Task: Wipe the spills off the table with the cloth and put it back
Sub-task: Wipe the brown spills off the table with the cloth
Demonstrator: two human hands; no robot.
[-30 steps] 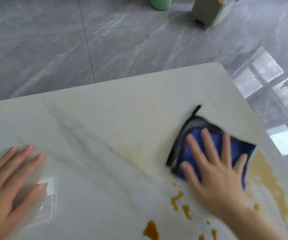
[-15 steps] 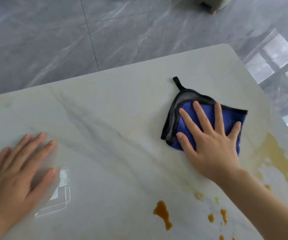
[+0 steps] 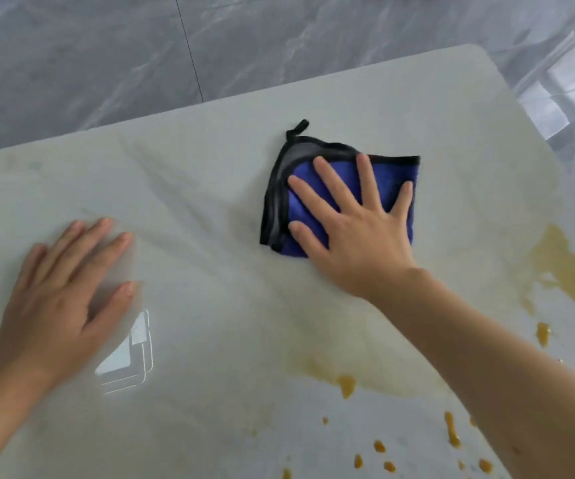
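- Cloth [image 3: 345, 188]: blue, black-edged, folded, flat on desk [image 3: 210, 174], mid-right.
- Right hand [image 3: 355, 233] grip spread, pressing cloth.
- Left hand [image 3: 61, 292] flat on desk, fingers straight.
- Brown spills [image 3: 562, 271] near right edge.

You are viewing two bare forearms entering from the lower edge, no sleeves showing. The left hand [image 3: 61, 299] and the right hand [image 3: 355, 233] are wearing no gloves, rings or watch. Fingernails are showing short, unpainted and rounded.
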